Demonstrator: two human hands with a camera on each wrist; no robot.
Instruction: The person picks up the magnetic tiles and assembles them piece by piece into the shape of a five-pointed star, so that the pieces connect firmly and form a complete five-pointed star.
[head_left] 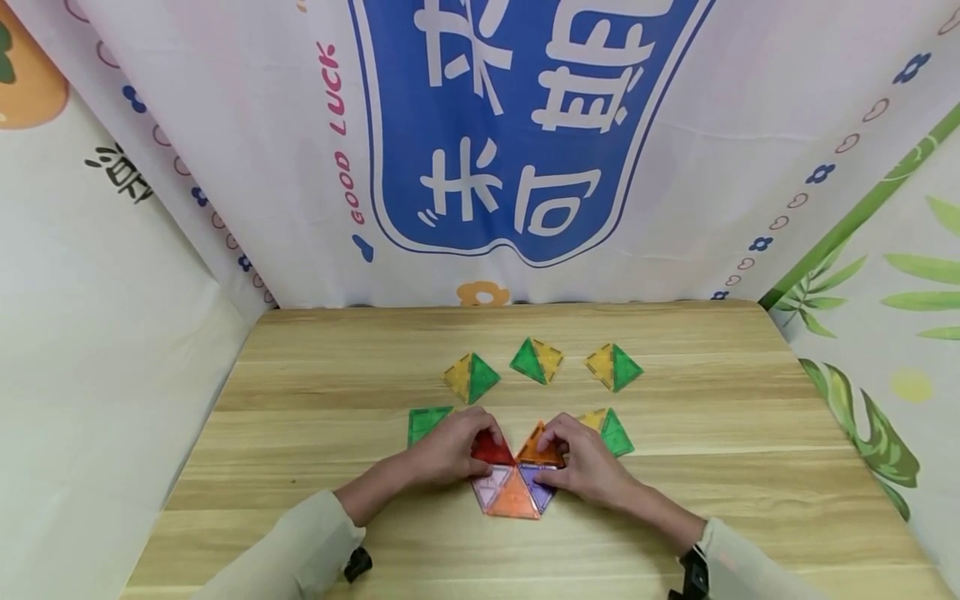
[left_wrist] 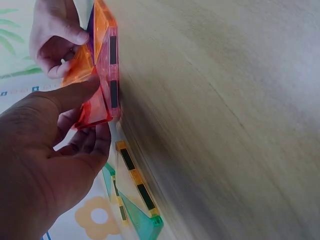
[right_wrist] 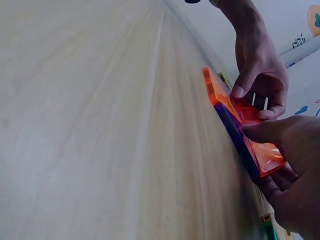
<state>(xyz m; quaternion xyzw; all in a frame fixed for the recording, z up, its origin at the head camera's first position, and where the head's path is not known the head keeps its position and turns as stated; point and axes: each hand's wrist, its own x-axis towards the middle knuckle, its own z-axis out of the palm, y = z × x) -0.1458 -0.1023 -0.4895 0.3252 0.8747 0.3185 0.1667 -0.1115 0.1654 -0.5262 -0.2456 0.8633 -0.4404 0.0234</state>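
Low in the centre of the head view, a flat cluster of triangular magnetic tiles (head_left: 513,492) lies on the wooden surface (head_left: 315,467), and we judge we are mid-assembly. Our left hand (head_left: 450,446) pinches a raised red tile (head_left: 491,450); our right hand (head_left: 581,458) pinches a raised orange tile (head_left: 540,448). Next, both likely need tilting together, edges meeting, while yellow-green pairs (head_left: 537,360) wait above.

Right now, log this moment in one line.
left hand pinches red tile | right hand pinches orange tile | both tilted up | table
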